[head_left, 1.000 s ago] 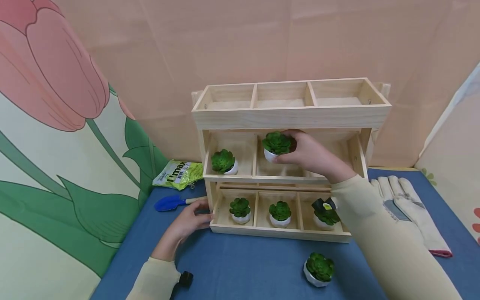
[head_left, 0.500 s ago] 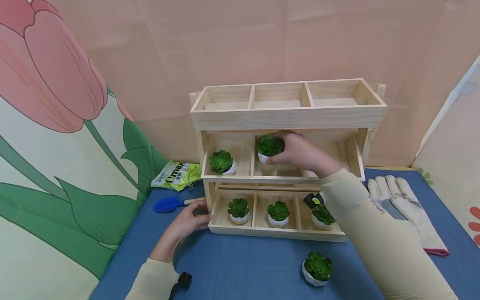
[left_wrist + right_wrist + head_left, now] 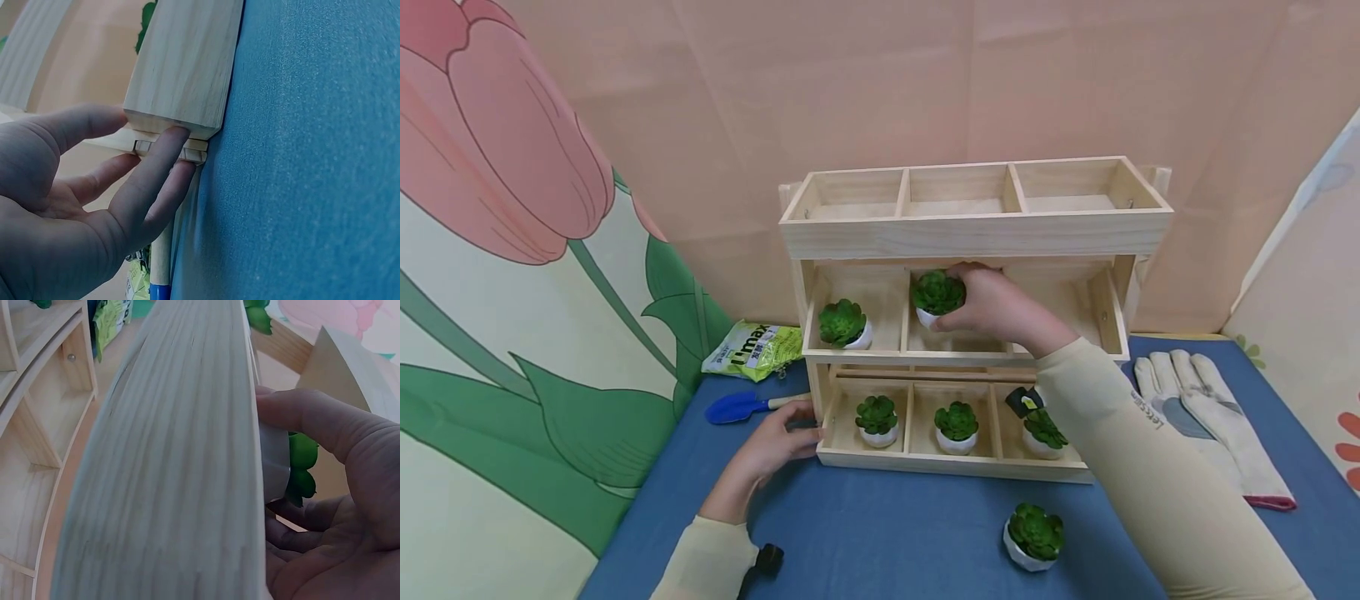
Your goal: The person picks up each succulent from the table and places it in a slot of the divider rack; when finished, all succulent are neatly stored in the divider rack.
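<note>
In the head view, my right hand [image 3: 996, 308] holds a small potted succulent [image 3: 938, 293] with a white pot, in the middle compartment of the shelf's middle tier. From the right wrist, the tier's front board hides part of the white pot [image 3: 275, 462], with thumb and fingers around it. My left hand [image 3: 782, 442] touches the lower left end of the wooden three-tier planter shelf [image 3: 977, 237]; its fingertips rest against the bottom box's end [image 3: 169, 122] in the left wrist view. Another potted succulent [image 3: 844, 325] leans in the middle tier's left compartment.
Three potted succulents, one at the centre [image 3: 957, 429], stand in the bottom tier. Another succulent [image 3: 1033, 537] sits on the blue cloth in front. A blue trowel [image 3: 737, 407] and green bag [image 3: 756, 350] lie left; work gloves [image 3: 1217, 425] lie right.
My right hand has moved slightly left with the potted succulent and lowered it a little into the middle compartment. The left hand stays at the shelf's end.
</note>
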`<state>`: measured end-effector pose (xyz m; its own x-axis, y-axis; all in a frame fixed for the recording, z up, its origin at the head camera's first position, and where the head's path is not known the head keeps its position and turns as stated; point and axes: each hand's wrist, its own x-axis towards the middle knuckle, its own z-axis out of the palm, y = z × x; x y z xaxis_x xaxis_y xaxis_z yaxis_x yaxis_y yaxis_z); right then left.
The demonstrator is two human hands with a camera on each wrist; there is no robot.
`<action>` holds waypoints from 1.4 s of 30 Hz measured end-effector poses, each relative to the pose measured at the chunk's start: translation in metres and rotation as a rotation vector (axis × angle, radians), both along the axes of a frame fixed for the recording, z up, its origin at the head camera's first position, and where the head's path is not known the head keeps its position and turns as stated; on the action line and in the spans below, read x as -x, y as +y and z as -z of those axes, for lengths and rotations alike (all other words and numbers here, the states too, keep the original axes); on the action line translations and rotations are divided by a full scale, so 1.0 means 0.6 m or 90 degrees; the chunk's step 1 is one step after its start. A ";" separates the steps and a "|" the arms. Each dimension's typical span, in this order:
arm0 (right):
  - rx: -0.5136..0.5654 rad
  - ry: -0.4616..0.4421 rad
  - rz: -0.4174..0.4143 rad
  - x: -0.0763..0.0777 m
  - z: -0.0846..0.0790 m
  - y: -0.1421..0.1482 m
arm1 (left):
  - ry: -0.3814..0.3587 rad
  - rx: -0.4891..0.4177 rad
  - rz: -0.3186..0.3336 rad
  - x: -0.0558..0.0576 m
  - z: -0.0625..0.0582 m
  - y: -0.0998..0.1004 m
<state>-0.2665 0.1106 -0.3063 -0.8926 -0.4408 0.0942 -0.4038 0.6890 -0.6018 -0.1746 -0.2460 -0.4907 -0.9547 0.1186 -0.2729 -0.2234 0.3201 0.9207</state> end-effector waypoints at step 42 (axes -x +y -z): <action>-0.029 0.016 -0.037 -0.011 0.001 0.023 | 0.000 0.008 -0.014 -0.002 0.002 0.002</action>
<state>-0.2599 0.1246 -0.3069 -0.8632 -0.4958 0.0952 -0.4584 0.6906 -0.5594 -0.1733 -0.2446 -0.4916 -0.9569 0.0943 -0.2747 -0.2310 0.3262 0.9166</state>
